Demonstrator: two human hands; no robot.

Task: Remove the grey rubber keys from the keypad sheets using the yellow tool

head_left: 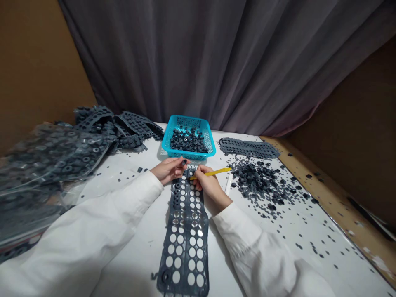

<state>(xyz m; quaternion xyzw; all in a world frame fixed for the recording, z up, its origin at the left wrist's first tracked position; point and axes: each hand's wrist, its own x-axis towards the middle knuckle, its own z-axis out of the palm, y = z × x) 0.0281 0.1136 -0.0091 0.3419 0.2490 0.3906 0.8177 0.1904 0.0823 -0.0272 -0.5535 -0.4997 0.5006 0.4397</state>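
A long dark rubber sheet with rows of round holes lies lengthwise on the white table. My left hand is at the sheet's far left corner, with a small dark rubber piece pinched between its fingertips. Over the far right part of the sheet, my right hand is closed around a yellow stick-like tool, whose one end points down at the holes. Several dark rings still sit along the sheet's left edge, and one is at its near left corner.
Just beyond my hands is a blue basket holding small dark parts. Dark scraps are heaped at the right, near another perforated sheet. Clear bags of rings and crumpled sheets fill the left. A curtain hangs behind.
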